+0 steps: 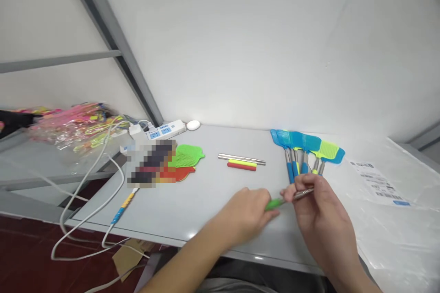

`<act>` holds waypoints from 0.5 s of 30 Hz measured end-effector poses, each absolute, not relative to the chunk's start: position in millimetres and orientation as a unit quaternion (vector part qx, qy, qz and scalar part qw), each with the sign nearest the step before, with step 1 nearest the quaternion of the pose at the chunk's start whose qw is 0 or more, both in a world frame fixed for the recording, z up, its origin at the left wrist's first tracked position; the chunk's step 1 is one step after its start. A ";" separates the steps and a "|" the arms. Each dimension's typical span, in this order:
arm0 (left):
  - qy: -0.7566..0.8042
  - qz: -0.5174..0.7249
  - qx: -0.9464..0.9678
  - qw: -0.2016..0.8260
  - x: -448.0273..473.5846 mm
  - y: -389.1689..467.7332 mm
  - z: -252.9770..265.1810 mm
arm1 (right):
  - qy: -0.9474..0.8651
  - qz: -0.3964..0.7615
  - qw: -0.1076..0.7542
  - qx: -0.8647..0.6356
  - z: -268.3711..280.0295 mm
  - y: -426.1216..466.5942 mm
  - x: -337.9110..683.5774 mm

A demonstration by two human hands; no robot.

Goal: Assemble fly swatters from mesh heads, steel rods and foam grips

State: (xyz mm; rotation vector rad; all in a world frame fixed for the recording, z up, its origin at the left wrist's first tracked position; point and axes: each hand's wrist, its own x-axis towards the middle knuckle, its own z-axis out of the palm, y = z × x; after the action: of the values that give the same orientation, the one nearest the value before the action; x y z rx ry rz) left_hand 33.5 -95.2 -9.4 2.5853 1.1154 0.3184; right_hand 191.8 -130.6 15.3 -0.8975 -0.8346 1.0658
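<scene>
My left hand [245, 215] is closed around a green handle grip [274, 204], which is slightly blurred. My right hand [321, 215] pinches a thin metal rod [303, 193] that lines up with the grip; my fingers partly hide where the two meet. Beyond my right hand, several fly swatters [299, 139] with blue and yellow-green heads lie fanned out, and the hand hides some handle ends. Farther left lie metal rods [240, 158], a yellow-green grip [243, 162] and a red grip [241, 166]. Green swatter heads [187, 155] and red swatter heads [177, 174] lie at the left.
A pixelated dark object [151, 162] covers part of the swatter heads. A power strip [167, 129], white cables [105, 146] and a white oval object [193, 125] are at the table's back left. Plastic wrap with a label [380, 183] spreads along the right. Bagged goods [79, 123] fill a side shelf.
</scene>
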 end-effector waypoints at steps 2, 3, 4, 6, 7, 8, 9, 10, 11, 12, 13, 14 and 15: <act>0.352 0.116 0.917 0.145 41.4 -100.6 -10.1 | -0.362 0.510 0.697 -0.351 32.2 -125.8 172.7; 0.344 0.119 0.919 0.151 43.0 -102.4 -10.0 | -0.364 0.517 0.696 -0.340 38.1 -123.0 163.5; 0.343 0.127 0.917 0.158 42.8 -103.4 -9.5 | -0.369 0.524 0.688 -0.339 42.0 -119.9 155.3; 0.365 0.147 0.903 0.176 37.9 -103.7 -7.2 | -0.394 0.533 0.660 -0.355 43.9 -113.4 143.1; 0.379 0.156 0.894 0.182 34.5 -103.5 -5.8 | -0.413 0.530 0.643 -0.367 42.6 -110.2 139.2; 0.392 0.161 0.886 0.187 31.1 -103.3 -4.7 | -0.430 0.522 0.631 -0.380 40.3 -107.2 136.8; 0.401 0.162 0.881 0.190 28.4 -103.5 -4.3 | -0.444 0.511 0.624 -0.390 37.8 -104.7 135.6; 0.408 0.159 0.879 0.190 26.5 -104.3 -4.7 | -0.452 0.501 0.624 -0.395 35.3 -102.7 135.3; 0.410 0.156 0.879 0.186 25.7 -105.6 -6.1 | -0.452 0.495 0.628 -0.395 33.3 -101.5 135.5; 0.412 0.151 0.881 0.176 25.6 -107.4 -8.4 | -0.447 0.497 0.633 -0.390 32.0 -100.9 135.8; 0.414 0.145 0.884 0.163 26.1 -109.5 -11.6 | -0.441 0.503 0.637 -0.384 31.4 -101.1 136.1; 0.416 0.141 0.886 0.149 27.0 -111.4 -15.3 | -0.435 0.510 0.637 -0.380 31.5 -102.0 136.0; 0.417 0.137 0.888 0.139 27.8 -113.1 -19.4 | -0.435 0.511 0.635 -0.383 32.0 -103.6 135.4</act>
State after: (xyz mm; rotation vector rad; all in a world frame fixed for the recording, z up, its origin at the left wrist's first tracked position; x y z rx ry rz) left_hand 27.8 -113.1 -19.4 2.5654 1.2061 0.3964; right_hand 135.4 -103.6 32.0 -0.8751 -0.9938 1.1674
